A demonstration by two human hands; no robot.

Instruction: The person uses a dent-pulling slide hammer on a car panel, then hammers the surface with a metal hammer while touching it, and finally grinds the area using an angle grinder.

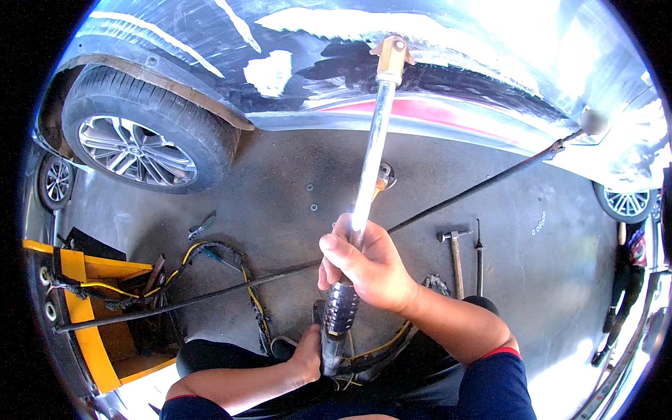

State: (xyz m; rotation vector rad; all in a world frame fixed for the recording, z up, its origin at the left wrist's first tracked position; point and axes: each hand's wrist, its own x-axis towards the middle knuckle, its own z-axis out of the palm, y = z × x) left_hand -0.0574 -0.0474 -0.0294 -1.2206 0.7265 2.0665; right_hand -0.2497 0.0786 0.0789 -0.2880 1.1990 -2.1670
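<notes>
My right hand (360, 266) is closed around a long shiny metal rod tool (378, 133), just above its black perforated sleeve (339, 311). The rod's brass-coloured end (390, 56) appears in front of the dark car panel (329, 70), which has white filler patches; I cannot tell whether they touch. My left hand (308, 350) is closed around the tool's dark lower handle (330, 353). An orange tool with a metal head (385, 175) is partly hidden behind the rod. A black bar (483, 183) crosses behind the tool to the car's right side.
A wheel (150, 133) is at upper left. A yellow cart (80, 301) with cables stands left. A hammer (456, 259), a slim tool (479, 266) and small washers (313, 207) lie on the grey floor (532, 280). Another person (623, 280) is at the far right.
</notes>
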